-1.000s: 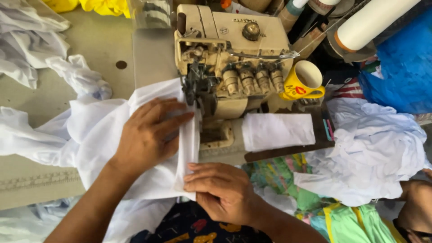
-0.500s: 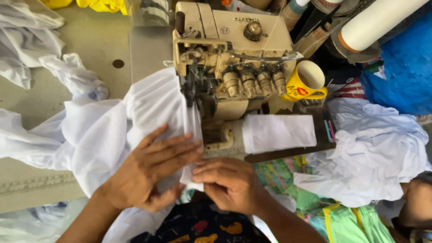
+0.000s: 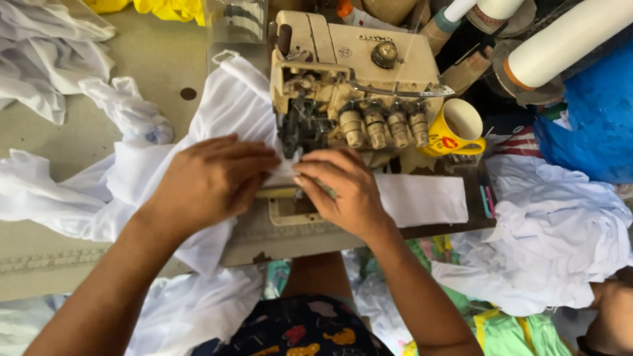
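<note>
Now the left hand lies spread flat on the white fabric, while the right hand presses fingertips down beside the sewing machine.

- We count one cream overlock sewing machine.
- We see four tension knobs on its front.
- We count one yellow mug.
- We see two hands: left hand, right hand.
</note>
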